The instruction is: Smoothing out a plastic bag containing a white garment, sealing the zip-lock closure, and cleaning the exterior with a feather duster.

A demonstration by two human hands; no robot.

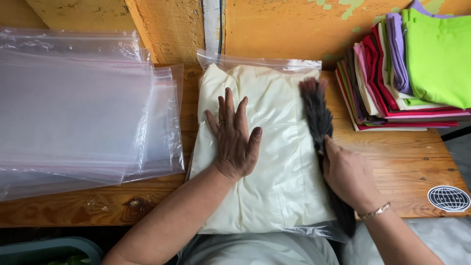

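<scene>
Under my flat, spread left hand (234, 142) the bagged cream garment (265, 162) lies soft and slippery on the bench (407, 167), while my right hand (349, 176) grips a dark brush (316, 115) beside it.

**Bagged Garment Under Both Hands**

The left hand (234, 140) lies flat, fingers spread, on a folded cream garment (274, 162) enclosed in a clear plastic bag (255, 61). The right hand (347, 174) grips a dark bristle brush (316, 110) laid along the bag's right side, bristles pointing toward the wall. The bag rests on a wooden table (412, 162). A stack of empty clear bags (78, 108) lies to the left. A pile of folded coloured fabrics (412, 68) sits at the right rear.
</scene>
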